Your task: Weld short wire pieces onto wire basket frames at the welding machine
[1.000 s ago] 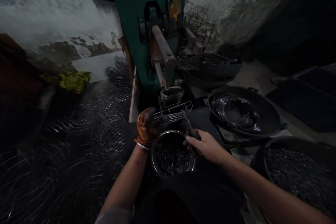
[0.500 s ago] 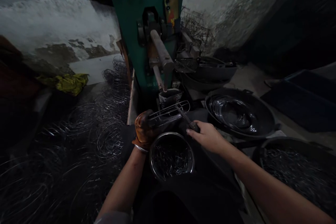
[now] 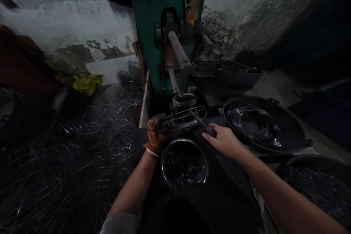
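The floor carries wire rings left of the green machine, and dark basins to its right.

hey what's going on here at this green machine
A person sits facing the green machine. Their gloved left hand holds a small wire rack just below the machine's arm, and the bare right hand grips a dark tool with its tip at the rack. A steel bowl of wire bits sits beneath the hands, with wire rings piled to the left.

Left hand: worn orange-brown glove, darkened and stained at the fingers, with a thin silver bangle at the wrist. Right hand: ungloved. Both forearms bare; pale short sleeve edge at left upper arm
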Motion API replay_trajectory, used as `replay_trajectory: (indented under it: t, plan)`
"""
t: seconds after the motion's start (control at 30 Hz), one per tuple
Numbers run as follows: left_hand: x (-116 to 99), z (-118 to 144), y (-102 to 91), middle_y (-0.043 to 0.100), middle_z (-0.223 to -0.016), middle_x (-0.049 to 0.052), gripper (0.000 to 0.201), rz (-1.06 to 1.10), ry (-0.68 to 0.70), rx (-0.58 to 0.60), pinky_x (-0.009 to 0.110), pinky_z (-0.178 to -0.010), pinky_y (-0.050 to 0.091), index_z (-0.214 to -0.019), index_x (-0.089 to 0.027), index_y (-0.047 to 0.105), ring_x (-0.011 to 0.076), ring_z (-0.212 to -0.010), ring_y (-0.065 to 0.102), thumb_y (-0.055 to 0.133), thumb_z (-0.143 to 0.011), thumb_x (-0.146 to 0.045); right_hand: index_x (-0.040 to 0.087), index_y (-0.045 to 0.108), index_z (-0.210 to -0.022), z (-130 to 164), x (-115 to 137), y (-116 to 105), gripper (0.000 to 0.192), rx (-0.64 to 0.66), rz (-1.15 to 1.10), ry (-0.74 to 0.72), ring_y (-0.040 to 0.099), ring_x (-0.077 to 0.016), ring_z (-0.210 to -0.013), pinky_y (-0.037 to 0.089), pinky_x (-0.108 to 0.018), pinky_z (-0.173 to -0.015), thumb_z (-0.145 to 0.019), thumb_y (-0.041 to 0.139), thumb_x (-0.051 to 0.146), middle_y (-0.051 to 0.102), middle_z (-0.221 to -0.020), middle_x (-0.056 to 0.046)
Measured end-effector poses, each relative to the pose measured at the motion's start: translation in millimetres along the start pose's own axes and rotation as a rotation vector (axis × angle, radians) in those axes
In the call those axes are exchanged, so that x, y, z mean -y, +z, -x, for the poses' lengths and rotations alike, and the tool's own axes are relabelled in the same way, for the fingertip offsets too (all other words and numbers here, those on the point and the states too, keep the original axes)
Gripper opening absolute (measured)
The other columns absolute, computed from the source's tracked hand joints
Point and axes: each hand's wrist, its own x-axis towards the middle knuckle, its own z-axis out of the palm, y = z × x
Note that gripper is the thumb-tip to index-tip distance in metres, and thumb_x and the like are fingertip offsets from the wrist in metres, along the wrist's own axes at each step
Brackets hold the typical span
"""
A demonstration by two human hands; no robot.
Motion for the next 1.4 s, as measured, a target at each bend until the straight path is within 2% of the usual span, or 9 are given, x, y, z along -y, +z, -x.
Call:
replay_trajectory:
  t: [0.23, 0.33, 0.43, 0.57, 0.67, 0.8, 0.9, 1.13, 1.4]
  plan:
    - [-6, -8, -12.7, 0.066, -0.118, 0.013, 0.06, -0.009, 0.027, 0.013, 0.042, -0.096, 0.052, -0.132, -0.014, 0.052, 0.0265, -0.111, 0.063, 0.07, -0.083, -0.044, 0.017, 0.062, -0.096, 2, -1, 1, 0.05, 0.058, -0.049, -0.071, 0.067, -0.0271, -0.085, 0.047, -0.035, -0.075, -0.08, 0.038, 0.058, 0.07, -0.091, -0.011]
    - [-10, -14, -26.8, 0.059, -0.132, 0.015, 0.076, -0.017, -0.007, 0.104, 0.044, -0.105, 0.048, -0.14, -0.014, 0.047, 0.0291, -0.123, 0.057, 0.073, -0.08, -0.052, 0.019, 0.061, -0.092, 5, 4, -2, 0.048, 0.115, -0.043, -0.058, 0.066, -0.0263, -0.08, 0.046, -0.036, -0.073, -0.08, 0.037, 0.059, 0.069, -0.085, -0.009]
    - [-19, -21, -40.4, 0.055, -0.139, 0.016, 0.087, -0.08, 0.053, 0.21, 0.046, -0.109, 0.045, -0.146, -0.014, 0.041, 0.0312, -0.129, 0.052, 0.073, -0.078, -0.06, 0.02, 0.06, -0.091, 8, 10, -4, 0.045, 0.167, -0.036, -0.047, 0.064, -0.0248, -0.074, 0.044, -0.035, -0.069, -0.082, 0.037, 0.058, 0.067, -0.078, -0.007]
    - [-42, -35, -42.5, 0.059, -0.134, 0.013, 0.073, -0.155, 0.137, 0.216, 0.044, -0.106, 0.045, -0.143, -0.018, 0.045, 0.029, -0.126, 0.055, 0.07, -0.082, -0.049, 0.02, 0.061, -0.095, 12, 18, -4, 0.037, 0.212, -0.001, -0.066, 0.065, -0.0244, -0.081, 0.044, -0.033, -0.071, -0.086, 0.04, 0.05, 0.068, -0.086, -0.007]
    - [-56, -46, -35.0, 0.067, -0.119, 0.008, 0.058, -0.232, 0.15, 0.316, 0.043, -0.096, 0.049, -0.134, -0.019, 0.055, 0.0269, -0.11, 0.062, 0.071, -0.082, -0.038, 0.019, 0.062, -0.1, 14, 24, -4, 0.032, 0.244, 0.073, -0.05, 0.066, -0.0255, -0.087, 0.044, -0.034, -0.074, -0.09, 0.043, 0.043, 0.069, -0.091, -0.007]
    - [-58, -57, -30.9, 0.07, -0.088, 0.003, 0.027, -0.337, 0.179, 0.48, 0.041, -0.077, 0.048, -0.104, -0.02, 0.069, 0.0239, -0.081, 0.063, 0.07, -0.083, -0.035, 0.017, 0.064, -0.108, 19, 27, -7, 0.032, 0.277, 0.096, -0.037, 0.066, -0.0268, -0.094, 0.045, -0.034, -0.08, -0.093, 0.046, 0.037, 0.07, -0.099, -0.01]
    - [-55, -62, -35.3, 0.065, -0.071, 0.0, 0.015, -0.313, 0.241, 0.566, 0.038, -0.066, 0.043, -0.086, -0.02, 0.069, 0.0209, -0.068, 0.058, 0.067, -0.085, -0.035, 0.017, 0.066, -0.109, 24, 17, -13, 0.032, 0.299, 0.062, -0.068, 0.067, -0.0274, -0.094, 0.047, -0.034, -0.079, -0.091, 0.048, 0.037, 0.071, -0.099, -0.009]
    - [-49, -58, -42.6, 0.069, -0.077, 0.002, 0.017, -0.322, 0.345, 0.481, 0.04, -0.076, 0.048, -0.096, -0.018, 0.07, 0.0215, -0.071, 0.06, 0.06, -0.084, -0.024, 0.019, 0.068, -0.089, 20, -19, -31, 0.029, 0.22, -0.132, -0.045, 0.068, -0.028, -0.084, 0.053, -0.033, -0.074, -0.083, 0.058, 0.046, 0.071, -0.089, -0.009]
    - [-28, -55, -40.1, 0.072, -0.09, 0.004, 0.041, -0.338, 0.439, 0.371, 0.037, -0.076, 0.049, -0.119, -0.017, 0.066, 0.0216, -0.076, 0.062, 0.062, -0.078, -0.023, 0.018, 0.066, -0.082, 9, -14, -24, 0.032, 0.282, -0.246, -0.08, 0.066, -0.0253, -0.079, 0.054, -0.032, -0.074, -0.082, 0.058, 0.049, 0.069, -0.083, -0.007]
